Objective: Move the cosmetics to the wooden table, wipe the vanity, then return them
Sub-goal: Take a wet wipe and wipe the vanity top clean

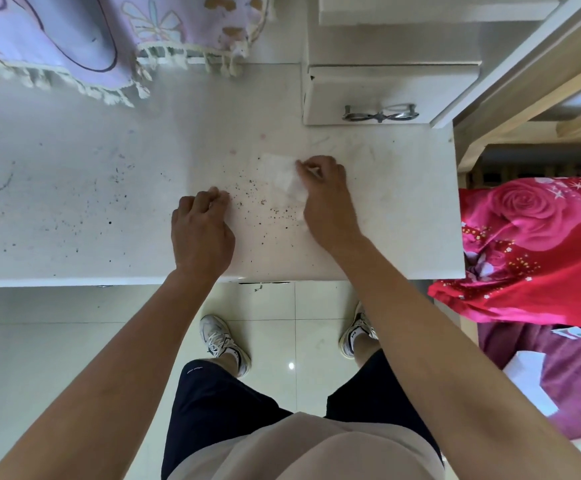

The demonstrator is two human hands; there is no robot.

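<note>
Head view, looking down at the white counter [74,202]. Right hand [323,195] is over the right part of the top, grip closed on a white wipe [284,173]; the wipe lies flat on the surface, fingers pinching its right edge. Left hand [201,233] is near the front edge, fingers curled into a loose fist, knuckles on or just above the top; can't tell whether it holds anything. Dark specks [261,199] are scattered between the two hands, with more smudges toward the left side. No cosmetics on the visible surface. At the back right sits a small white drawer unit [368,95] with a metal handle [381,114]. A lilac fringed cloth [57,46] hangs over the back left. Right of the counter, a red rose-print blanket [531,244]. Below: tiled floor [57,358] and the person's white sneakers [221,341].
</note>
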